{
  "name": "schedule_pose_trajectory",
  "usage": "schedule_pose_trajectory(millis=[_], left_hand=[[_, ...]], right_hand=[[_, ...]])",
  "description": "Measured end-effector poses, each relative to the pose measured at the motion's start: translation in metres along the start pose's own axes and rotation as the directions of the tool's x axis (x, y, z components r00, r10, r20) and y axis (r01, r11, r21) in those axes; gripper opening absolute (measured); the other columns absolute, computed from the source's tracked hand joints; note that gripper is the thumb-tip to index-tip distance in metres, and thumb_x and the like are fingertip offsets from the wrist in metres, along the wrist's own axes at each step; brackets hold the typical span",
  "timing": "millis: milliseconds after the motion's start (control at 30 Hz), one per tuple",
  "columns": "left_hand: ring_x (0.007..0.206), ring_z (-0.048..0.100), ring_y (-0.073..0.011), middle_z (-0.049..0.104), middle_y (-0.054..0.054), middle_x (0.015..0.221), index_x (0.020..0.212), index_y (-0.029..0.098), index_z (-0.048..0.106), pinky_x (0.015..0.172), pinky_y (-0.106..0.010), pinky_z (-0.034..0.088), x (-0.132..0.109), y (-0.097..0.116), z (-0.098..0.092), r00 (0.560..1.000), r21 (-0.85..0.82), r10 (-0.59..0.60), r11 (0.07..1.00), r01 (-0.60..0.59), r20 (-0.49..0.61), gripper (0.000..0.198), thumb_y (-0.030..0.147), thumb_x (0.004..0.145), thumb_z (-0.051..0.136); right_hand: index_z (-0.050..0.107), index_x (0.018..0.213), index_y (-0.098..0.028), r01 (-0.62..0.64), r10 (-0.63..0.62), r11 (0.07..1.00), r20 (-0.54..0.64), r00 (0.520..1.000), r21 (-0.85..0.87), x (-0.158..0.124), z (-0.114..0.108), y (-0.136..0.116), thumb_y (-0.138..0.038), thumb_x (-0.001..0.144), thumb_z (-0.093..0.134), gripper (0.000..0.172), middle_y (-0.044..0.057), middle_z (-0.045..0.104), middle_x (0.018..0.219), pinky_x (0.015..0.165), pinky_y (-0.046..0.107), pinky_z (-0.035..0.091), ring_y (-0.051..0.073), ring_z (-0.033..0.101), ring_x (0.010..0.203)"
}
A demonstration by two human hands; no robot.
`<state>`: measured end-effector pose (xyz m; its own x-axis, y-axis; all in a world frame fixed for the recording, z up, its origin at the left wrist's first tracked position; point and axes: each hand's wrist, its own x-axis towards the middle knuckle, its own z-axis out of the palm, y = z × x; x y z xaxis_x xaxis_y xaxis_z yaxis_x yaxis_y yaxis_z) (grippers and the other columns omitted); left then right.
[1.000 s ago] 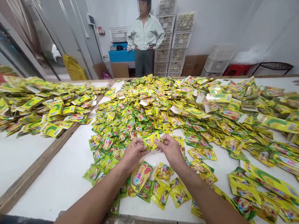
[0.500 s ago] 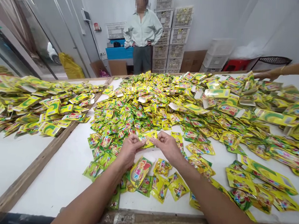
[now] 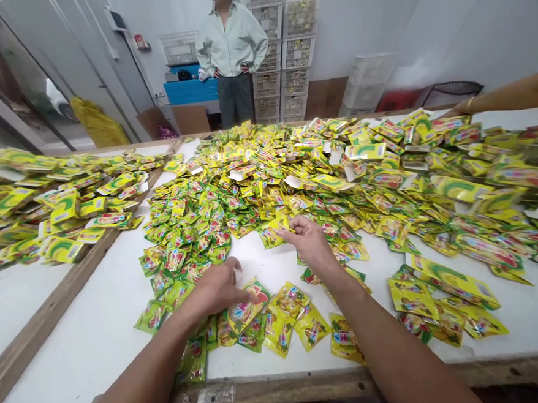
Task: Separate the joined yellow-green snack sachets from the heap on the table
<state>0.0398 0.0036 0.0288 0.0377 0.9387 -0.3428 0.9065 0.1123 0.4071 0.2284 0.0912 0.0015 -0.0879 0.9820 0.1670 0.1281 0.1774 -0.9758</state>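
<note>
My right hand [image 3: 312, 244] is closed, thumb and index finger pinching the right end of a yellow sachet [image 3: 272, 231] at the edge of the heap. My left hand [image 3: 217, 289] is lower and to the left, thumb and fingers apart, holding nothing. Its thumb reaches over the upper left edge of a small printed carton [image 3: 248, 310]; whether they touch I cannot tell. The carton lies tilted on several green and yellow sachets. To its right, yellow sachets [image 3: 312, 326] lie on the white tabletop [image 3: 248, 367].
A large heap of sachets [image 3: 195, 208] and cartons [image 3: 364, 152] spreads over the table. More cartons [image 3: 66, 206] lie left of a wooden strip [image 3: 72, 289]. Another person's arm [image 3: 516, 93] reaches in at far right. A person [image 3: 231, 45] stands behind, near stacked crates [image 3: 297, 62].
My left hand has let go of the yellow sachet and moved down left to the carton. My right hand keeps the sachet. The view has shifted slightly to the right.
</note>
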Motion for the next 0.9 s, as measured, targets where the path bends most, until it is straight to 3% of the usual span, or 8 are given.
schedule_pose_trajectory(millis=[133, 233, 300, 400, 500, 633, 900], left_hand=[[0.062, 0.051, -0.0177, 0.058, -0.002, 0.068, 0.064, 0.019, 0.055, 0.051, -0.025, 0.029, 0.005, -0.006, 0.006, 0.999, -0.029, 0.030, 0.999, -0.030, -0.015, 0.051, 0.064, 0.044, 0.069], [0.053, 0.047, -0.0133, 0.052, 0.003, 0.056, 0.062, 0.019, 0.050, 0.047, -0.023, 0.028, 0.009, -0.009, 0.011, 0.998, -0.317, -0.003, 0.948, -0.019, -0.069, 0.045, 0.057, 0.049, 0.071], [0.051, 0.049, -0.0125, 0.056, 0.003, 0.057, 0.067, 0.019, 0.049, 0.047, -0.023, 0.033, 0.013, -0.010, 0.011, 0.992, -0.599, -0.041, 0.800, -0.037, -0.116, 0.041, 0.052, 0.055, 0.071], [0.056, 0.059, -0.0145, 0.066, -0.002, 0.067, 0.075, 0.016, 0.054, 0.053, -0.025, 0.043, 0.019, -0.012, 0.007, 0.992, -0.880, -0.021, 0.463, -0.101, -0.125, 0.039, 0.043, 0.057, 0.075], [0.057, 0.061, -0.0133, 0.069, -0.003, 0.069, 0.075, 0.014, 0.059, 0.055, -0.023, 0.045, 0.021, -0.013, 0.005, 0.989, -0.937, -0.014, 0.321, -0.136, -0.148, 0.034, 0.036, 0.057, 0.078], [0.055, 0.060, -0.0108, 0.069, -0.001, 0.066, 0.076, 0.014, 0.063, 0.053, -0.019, 0.043, 0.019, -0.012, 0.008, 0.987, -0.938, 0.013, 0.307, -0.159, -0.162, 0.030, 0.032, 0.058, 0.078], [0.053, 0.062, -0.0121, 0.072, -0.004, 0.069, 0.078, 0.013, 0.064, 0.050, -0.020, 0.046, 0.016, -0.003, 0.006, 0.994, -0.980, 0.060, 0.171, -0.097, -0.088, 0.029, 0.026, 0.057, 0.079]], right_hand=[[0.042, 0.061, -0.020, -0.051, 0.049, 0.997, 0.043, 0.998, 0.051, 0.000, -0.002, 0.003, -0.046, 0.055, 0.074, 0.042, -0.008, 0.035, 0.054, 0.046, 0.021, 0.024, 0.008, 0.032, 0.049], [0.042, 0.063, -0.020, -0.099, 0.090, 0.981, 0.059, 0.994, 0.169, 0.001, -0.002, 0.000, -0.046, 0.051, 0.076, 0.044, -0.008, 0.037, 0.053, 0.047, 0.021, 0.028, 0.008, 0.036, 0.049], [0.042, 0.065, -0.021, -0.085, 0.084, 0.957, 0.013, 0.996, 0.276, 0.001, 0.000, -0.003, -0.046, 0.052, 0.076, 0.044, -0.008, 0.039, 0.054, 0.049, 0.021, 0.032, 0.008, 0.039, 0.049], [0.041, 0.065, -0.021, -0.073, 0.078, 0.947, -0.004, 0.997, 0.314, -0.001, 0.005, -0.004, -0.045, 0.052, 0.077, 0.045, -0.009, 0.036, 0.053, 0.051, 0.021, 0.034, 0.007, 0.038, 0.049], [0.041, 0.063, -0.020, -0.130, 0.096, 0.965, 0.158, 0.983, 0.229, -0.004, 0.006, -0.003, -0.044, 0.052, 0.077, 0.045, -0.010, 0.032, 0.052, 0.049, 0.021, 0.031, 0.006, 0.033, 0.048], [0.041, 0.064, -0.020, -0.133, 0.075, 0.981, 0.349, 0.934, 0.144, -0.006, 0.001, -0.005, -0.043, 0.055, 0.075, 0.042, -0.010, 0.031, 0.053, 0.047, 0.020, 0.025, 0.006, 0.029, 0.048], [0.044, 0.063, -0.020, 0.046, -0.043, 0.999, 0.139, 0.989, -0.022, -0.013, 0.017, -0.013, -0.043, 0.065, 0.066, 0.032, -0.007, 0.037, 0.057, 0.051, 0.022, 0.030, 0.009, 0.035, 0.054]])
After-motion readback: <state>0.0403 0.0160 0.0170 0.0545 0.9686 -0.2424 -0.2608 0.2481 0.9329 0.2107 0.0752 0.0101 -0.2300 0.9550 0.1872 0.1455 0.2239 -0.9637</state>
